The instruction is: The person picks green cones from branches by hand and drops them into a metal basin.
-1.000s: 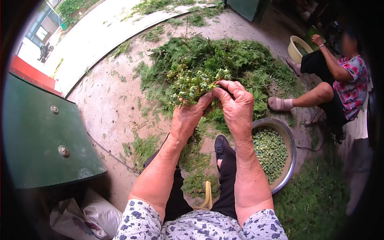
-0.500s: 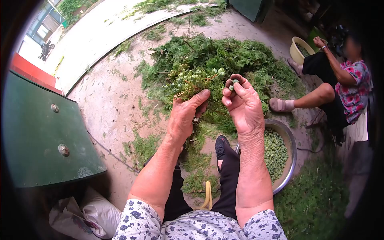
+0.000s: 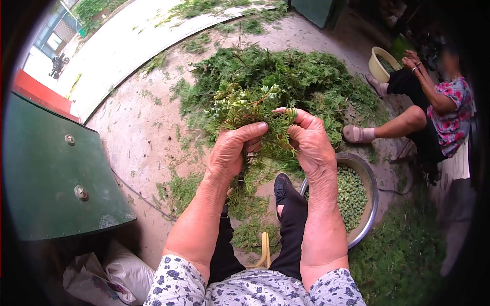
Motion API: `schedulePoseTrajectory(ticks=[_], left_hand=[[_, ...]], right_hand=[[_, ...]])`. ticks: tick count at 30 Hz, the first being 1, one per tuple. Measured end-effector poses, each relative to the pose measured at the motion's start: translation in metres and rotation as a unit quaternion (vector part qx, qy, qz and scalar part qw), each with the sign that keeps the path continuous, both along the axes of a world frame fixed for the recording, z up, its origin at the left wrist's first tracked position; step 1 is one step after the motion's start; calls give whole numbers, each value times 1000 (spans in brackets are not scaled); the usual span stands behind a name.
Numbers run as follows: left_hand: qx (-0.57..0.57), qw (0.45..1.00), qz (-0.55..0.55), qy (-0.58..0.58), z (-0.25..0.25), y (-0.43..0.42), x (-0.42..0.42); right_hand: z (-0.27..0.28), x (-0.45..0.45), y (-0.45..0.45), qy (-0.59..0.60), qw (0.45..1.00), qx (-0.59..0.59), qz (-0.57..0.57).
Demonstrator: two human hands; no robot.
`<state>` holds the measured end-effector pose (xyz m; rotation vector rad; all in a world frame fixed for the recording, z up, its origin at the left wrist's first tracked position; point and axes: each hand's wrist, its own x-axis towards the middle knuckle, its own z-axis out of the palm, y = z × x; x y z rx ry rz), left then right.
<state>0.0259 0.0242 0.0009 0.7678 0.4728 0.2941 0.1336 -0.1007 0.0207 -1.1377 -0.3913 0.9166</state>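
Observation:
My left hand [image 3: 232,148] is closed round the stems of a leafy evergreen branch [image 3: 240,109], which carries small pale green cones near its top. On the branch's right side, my right hand [image 3: 311,140] has its thumb and forefinger curled about a green sprig. Its other fingers are folded and largely hidden, so any cones in the palm cannot be seen. Below my right wrist stands a metal basin [image 3: 375,196] partly filled with many small green cones [image 3: 352,199].
A large heap of cut evergreen branches [image 3: 306,71] lies on the floor ahead. At right sits another person [image 3: 449,102] beside a yellow basin [image 3: 375,58]. A green metal panel [image 3: 61,173] and white sacks [image 3: 127,270] are at left. More greenery [image 3: 403,250] lies lower right.
My right hand, which held picked green cones up beside the branch, has turned and moved left and down onto the foliage. The other person's hands have shifted slightly.

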Motion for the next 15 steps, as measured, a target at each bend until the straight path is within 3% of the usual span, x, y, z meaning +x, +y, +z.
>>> schedulePoseTrajectory(ticks=[6,9,13,15], left_hand=[[48,997,64,18,2,-3,4],[80,994,72,28,5,-5,2],[90,989,95,71,11,-11,2],[46,995,56,63,5,-3,-2]], right_hand=[[-9,-7,7,9,999,53,1],[-9,-11,13,-28,997,49,-43],[-11,-8,10,-35,999,11,-21],[-16,-5,10,89,994,69,3]])
